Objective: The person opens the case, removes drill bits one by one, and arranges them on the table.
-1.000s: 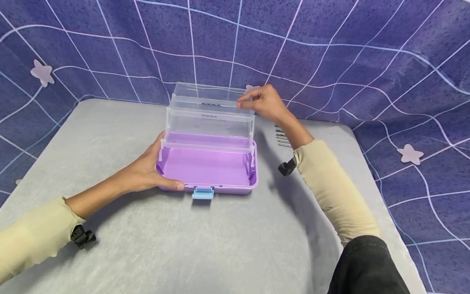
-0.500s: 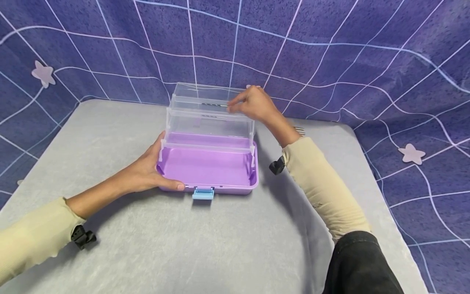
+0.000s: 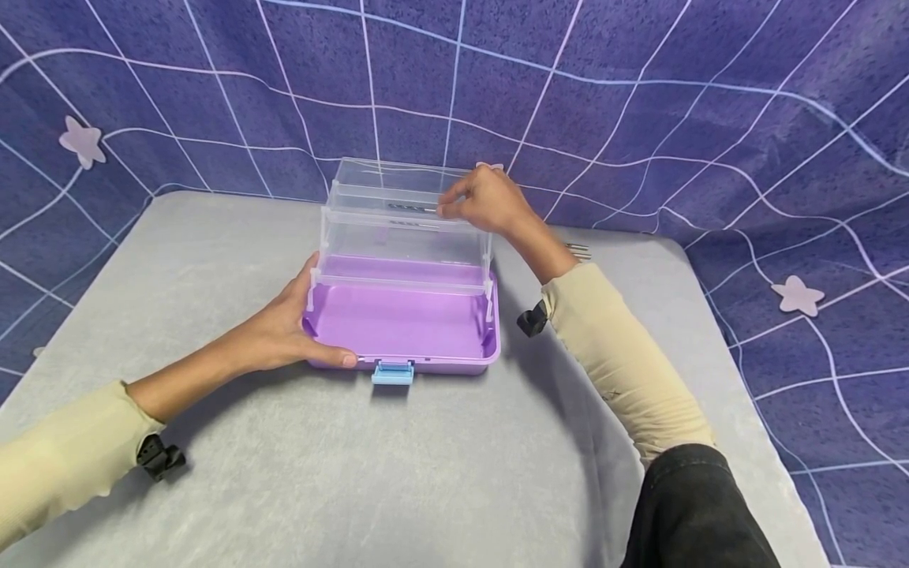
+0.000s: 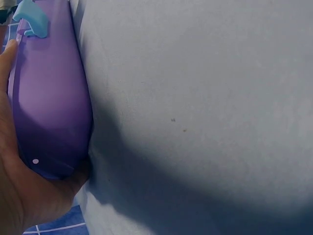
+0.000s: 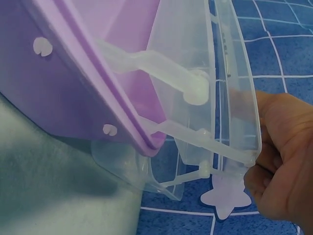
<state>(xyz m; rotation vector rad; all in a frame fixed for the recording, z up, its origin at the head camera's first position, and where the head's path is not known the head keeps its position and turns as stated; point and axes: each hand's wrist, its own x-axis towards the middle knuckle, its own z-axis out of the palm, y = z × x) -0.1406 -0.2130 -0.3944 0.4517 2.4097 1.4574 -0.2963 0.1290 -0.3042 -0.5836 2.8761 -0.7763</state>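
A purple toolbox (image 3: pixel 398 319) stands open, its clear tiers raised behind it. My left hand (image 3: pixel 287 331) grips its left end, thumb along the front rim beside the blue latch (image 3: pixel 393 373); in the left wrist view the fingers curl round the lower corner. Over the upper clear tray (image 3: pixel 369 197), my right hand (image 3: pixel 486 199) pinches the plain end of a drill bit (image 3: pixel 412 208). A second bit-like dark shape (image 3: pixel 414 226) shows just below, perhaps seen through the tray wall. In the right wrist view, a bit (image 5: pixel 226 54) and fingertips show through clear plastic.
Several drill bits (image 3: pixel 578 251) lie on the grey tabletop (image 3: pixel 440 465) beyond my right forearm, partly hidden by it. A purple gridded cloth (image 3: pixel 639 118) hangs behind the table. White hinge arms (image 5: pixel 161 73) link the trays to the box.
My right hand has moved left along the upper tray, then nearly stopped. The drill bit sits slightly lower in view. My left hand and the toolbox have stayed put.
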